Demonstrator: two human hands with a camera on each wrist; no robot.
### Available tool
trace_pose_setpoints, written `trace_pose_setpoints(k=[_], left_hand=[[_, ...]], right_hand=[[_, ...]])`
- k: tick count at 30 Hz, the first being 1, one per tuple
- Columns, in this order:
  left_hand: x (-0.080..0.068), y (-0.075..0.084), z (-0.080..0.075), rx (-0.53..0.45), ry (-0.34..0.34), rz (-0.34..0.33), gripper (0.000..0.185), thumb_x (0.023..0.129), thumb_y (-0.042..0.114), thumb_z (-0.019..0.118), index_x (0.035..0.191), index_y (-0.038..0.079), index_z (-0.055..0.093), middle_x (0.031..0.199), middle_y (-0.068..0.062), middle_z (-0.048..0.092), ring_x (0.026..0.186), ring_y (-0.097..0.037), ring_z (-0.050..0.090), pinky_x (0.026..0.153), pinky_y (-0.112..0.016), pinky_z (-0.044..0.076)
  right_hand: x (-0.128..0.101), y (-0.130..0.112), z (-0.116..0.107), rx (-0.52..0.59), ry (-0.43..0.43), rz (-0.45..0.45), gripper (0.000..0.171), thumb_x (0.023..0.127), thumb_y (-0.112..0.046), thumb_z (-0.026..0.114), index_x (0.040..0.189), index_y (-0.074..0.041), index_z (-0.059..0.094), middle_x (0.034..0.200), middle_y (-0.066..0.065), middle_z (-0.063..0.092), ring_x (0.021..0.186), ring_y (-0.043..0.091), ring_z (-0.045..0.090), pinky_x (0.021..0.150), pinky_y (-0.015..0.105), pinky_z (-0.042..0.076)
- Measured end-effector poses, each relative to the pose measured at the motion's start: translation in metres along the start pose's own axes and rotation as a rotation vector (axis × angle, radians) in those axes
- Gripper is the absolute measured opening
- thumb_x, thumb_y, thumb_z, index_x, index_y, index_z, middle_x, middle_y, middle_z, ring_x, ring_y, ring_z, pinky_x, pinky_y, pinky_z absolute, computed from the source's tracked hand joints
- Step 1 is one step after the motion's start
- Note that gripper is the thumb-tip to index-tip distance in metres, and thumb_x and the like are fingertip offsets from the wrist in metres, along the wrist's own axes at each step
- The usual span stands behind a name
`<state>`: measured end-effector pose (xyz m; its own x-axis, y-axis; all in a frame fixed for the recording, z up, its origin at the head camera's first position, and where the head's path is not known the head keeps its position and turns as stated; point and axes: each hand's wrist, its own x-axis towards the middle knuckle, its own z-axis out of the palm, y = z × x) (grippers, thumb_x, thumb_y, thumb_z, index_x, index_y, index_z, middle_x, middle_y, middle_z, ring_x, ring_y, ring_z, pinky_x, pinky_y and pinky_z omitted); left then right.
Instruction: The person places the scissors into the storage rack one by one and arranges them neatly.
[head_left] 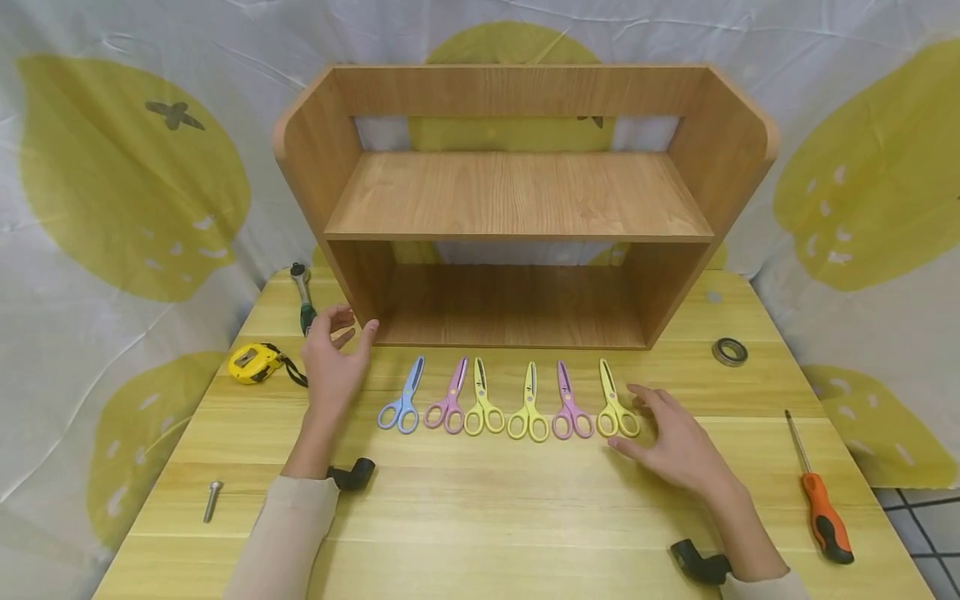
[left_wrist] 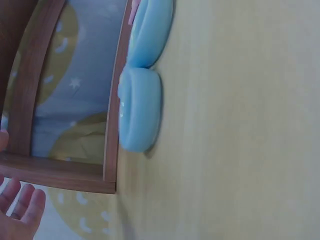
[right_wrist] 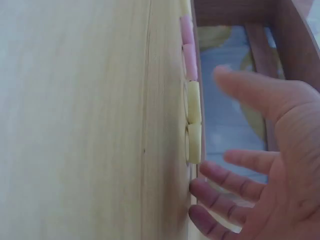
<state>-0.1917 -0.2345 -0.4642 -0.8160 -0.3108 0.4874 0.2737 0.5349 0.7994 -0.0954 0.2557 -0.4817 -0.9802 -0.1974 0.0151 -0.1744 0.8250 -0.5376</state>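
Note:
Several scissors lie in a row on the table in front of a two-tier wooden shelf [head_left: 517, 196]. From the left they are blue scissors [head_left: 406, 402], purple scissors [head_left: 452, 400], two yellow pairs, another purple pair [head_left: 567, 404] and yellow scissors [head_left: 615, 404] at the right end. My left hand [head_left: 336, 367] is beside the shelf's lower left corner, fingers spread and holding nothing. Just right of the last yellow scissors is my right hand [head_left: 678, 442], thumb and fingers apart around empty space. The blue handles [left_wrist: 141, 107] show large in the left wrist view.
At the left are a ratchet wrench [head_left: 303, 300], a yellow tape measure [head_left: 255, 363] and a bolt [head_left: 213, 501]. On the right lie a dark ring-shaped bearing [head_left: 730, 352] and an orange-handled screwdriver [head_left: 821, 500]. A lemon-print cloth [head_left: 135, 183] hangs behind the table.

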Motion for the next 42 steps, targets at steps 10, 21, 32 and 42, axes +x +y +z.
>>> trace_pose_setpoints(k=[10, 21, 32, 42], left_hand=[[0.008, -0.011, 0.004, -0.034, -0.003, -0.094, 0.044, 0.092, 0.018, 0.079, 0.129, 0.003, 0.061, 0.119, -0.015, 0.066, 0.111, -0.029, 0.068, 0.091, -0.043, 0.061], [0.013, -0.021, 0.004, -0.023, -0.019, -0.151, 0.034, 0.096, 0.016, 0.074, 0.127, 0.010, 0.062, 0.115, -0.005, 0.069, 0.103, -0.012, 0.069, 0.082, -0.018, 0.058], [0.014, -0.020, 0.003, -0.075, -0.008, -0.170, 0.029, 0.095, 0.019, 0.075, 0.123, 0.011, 0.067, 0.114, -0.009, 0.072, 0.097, -0.012, 0.070, 0.078, -0.012, 0.055], [0.012, -0.019, 0.002, -0.069, -0.007, -0.199, 0.027, 0.098, 0.020, 0.073, 0.123, 0.013, 0.067, 0.114, -0.006, 0.072, 0.096, -0.011, 0.069, 0.077, -0.013, 0.056]], right_hand=[[0.003, 0.008, 0.004, 0.014, 0.009, -0.044, 0.065, 0.080, -0.040, 0.089, 0.130, -0.004, 0.067, 0.103, 0.004, 0.065, 0.091, 0.019, 0.056, 0.080, 0.036, 0.049], [0.009, 0.004, 0.007, 0.052, 0.030, 0.046, 0.041, 0.081, -0.023, 0.087, 0.113, -0.001, 0.073, 0.095, 0.004, 0.067, 0.087, 0.019, 0.058, 0.078, 0.034, 0.049], [0.009, 0.004, 0.000, 0.162, 0.031, 0.158, 0.037, 0.083, -0.014, 0.080, 0.116, -0.004, 0.068, 0.086, 0.002, 0.070, 0.077, 0.014, 0.062, 0.060, 0.022, 0.049], [0.006, 0.001, -0.009, 0.297, 0.099, 0.169, 0.040, 0.085, -0.011, 0.080, 0.123, -0.002, 0.068, 0.087, 0.006, 0.076, 0.079, 0.011, 0.069, 0.069, 0.021, 0.056]])
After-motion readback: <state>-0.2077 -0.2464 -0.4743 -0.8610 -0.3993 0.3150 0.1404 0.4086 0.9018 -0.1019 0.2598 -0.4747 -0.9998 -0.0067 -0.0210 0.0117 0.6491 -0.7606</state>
